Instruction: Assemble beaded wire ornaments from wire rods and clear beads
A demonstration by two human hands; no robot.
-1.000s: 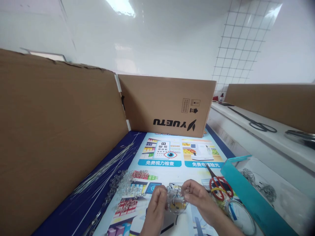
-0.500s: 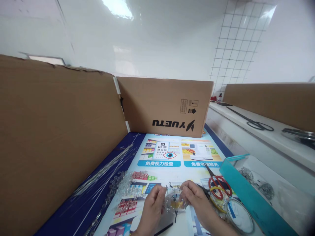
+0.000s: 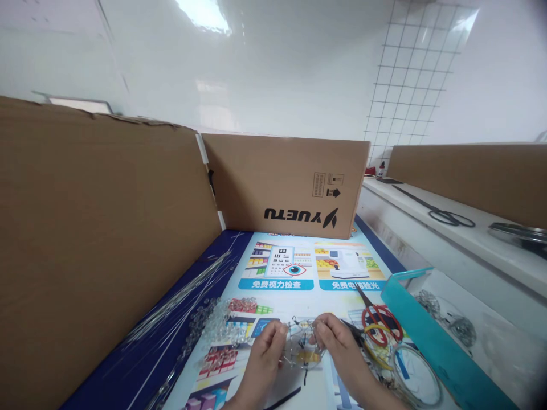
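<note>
Between my hands is a small round wire frame with clear beads and dark ties on it. The fingertips of my left hand pinch its left side. On the other side, my right hand grips the upper right rim between thumb and fingers. Loose clear beads lie in a heap to the left of my left hand. Close to my right hand are red-handled scissors and a dark tool with yellow handles.
Thin wires lie along the left cardboard panel. A cardboard box stands at the back. At right, a turquoise-edged box holds wire pieces, beside a coil of clear line. Black scissors rest on the ledge.
The wire frame has turned slightly between my fingers, so its ring now shows more plainly. Both hands keep their hold in nearly the same place.
</note>
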